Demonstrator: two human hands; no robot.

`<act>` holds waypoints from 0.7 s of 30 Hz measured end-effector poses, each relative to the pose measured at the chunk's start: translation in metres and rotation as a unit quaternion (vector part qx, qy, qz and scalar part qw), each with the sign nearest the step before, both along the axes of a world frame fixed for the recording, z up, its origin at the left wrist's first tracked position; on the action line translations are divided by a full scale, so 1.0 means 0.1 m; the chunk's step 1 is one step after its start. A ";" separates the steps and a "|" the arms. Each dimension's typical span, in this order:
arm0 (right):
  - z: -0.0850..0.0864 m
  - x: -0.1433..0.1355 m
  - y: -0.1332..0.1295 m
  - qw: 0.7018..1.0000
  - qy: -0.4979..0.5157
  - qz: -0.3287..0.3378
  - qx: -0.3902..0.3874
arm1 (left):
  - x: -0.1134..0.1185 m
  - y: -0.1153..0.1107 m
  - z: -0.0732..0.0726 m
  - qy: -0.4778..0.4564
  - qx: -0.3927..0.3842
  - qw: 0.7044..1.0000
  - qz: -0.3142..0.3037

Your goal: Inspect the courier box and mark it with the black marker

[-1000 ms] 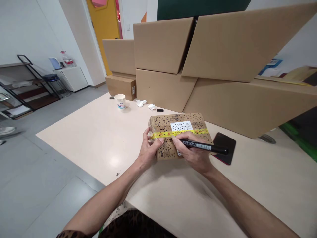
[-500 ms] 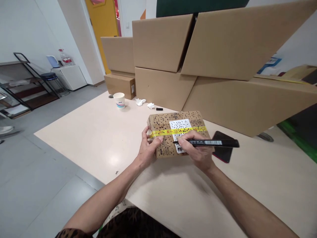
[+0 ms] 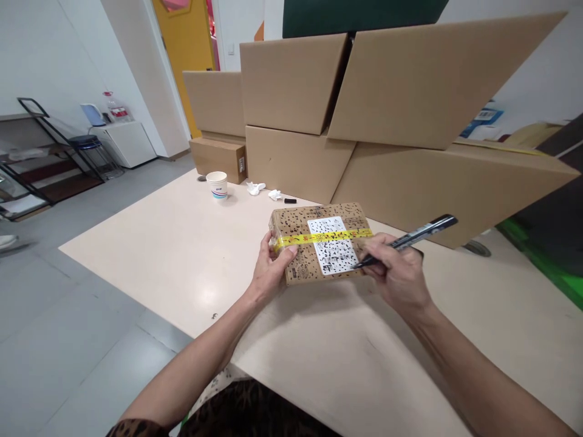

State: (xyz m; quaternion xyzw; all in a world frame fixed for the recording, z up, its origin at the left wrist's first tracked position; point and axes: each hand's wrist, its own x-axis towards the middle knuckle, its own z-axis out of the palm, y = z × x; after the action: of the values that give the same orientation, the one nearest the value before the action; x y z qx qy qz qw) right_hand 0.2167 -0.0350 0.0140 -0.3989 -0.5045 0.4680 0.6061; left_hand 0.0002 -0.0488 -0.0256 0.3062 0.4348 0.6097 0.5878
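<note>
A small cardboard box (image 3: pixel 305 267) covered in black marks sits tilted above the table. Yellow tape (image 3: pixel 296 240) runs across its top, over a white label (image 3: pixel 334 249) that also bears black marks. My left hand (image 3: pixel 272 267) grips the box's left end, thumb on top and fingers at the side. In my right hand (image 3: pixel 398 270) is a black marker pen (image 3: pixel 423 233), its tip at the label's lower right corner. The marker's cap (image 3: pixel 290 201) lies behind the box. The phone beside the box is mostly hidden by my right hand.
Large cardboard boxes (image 3: pixel 291 91) are stacked along the table's back. A paper cup (image 3: pixel 217 185) and crumpled tissues (image 3: pixel 255 189) stand before them on the pale table (image 3: pixel 150 243). Left on the floor are a cart (image 3: pixel 40 158), a stool (image 3: pixel 86 142) and a white cabinet (image 3: pixel 125 142).
My right hand with the marker has moved right, from the middle of the label to its lower right corner, uncovering more of it. My left hand keeps its hold on the box.
</note>
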 end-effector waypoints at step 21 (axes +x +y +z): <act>-0.56 0.87 -0.39 0.766 -0.599 0.092 -0.214 | -0.06 0.32 0.06 0.008 -0.002 1.000 -0.026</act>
State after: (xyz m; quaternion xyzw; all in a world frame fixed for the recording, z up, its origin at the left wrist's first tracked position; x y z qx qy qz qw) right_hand 0.3039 -0.0735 -0.0422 -0.6688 -0.6863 0.2838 0.0339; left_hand -0.0057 -0.0172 -0.0201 0.3208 0.4324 0.5909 0.6008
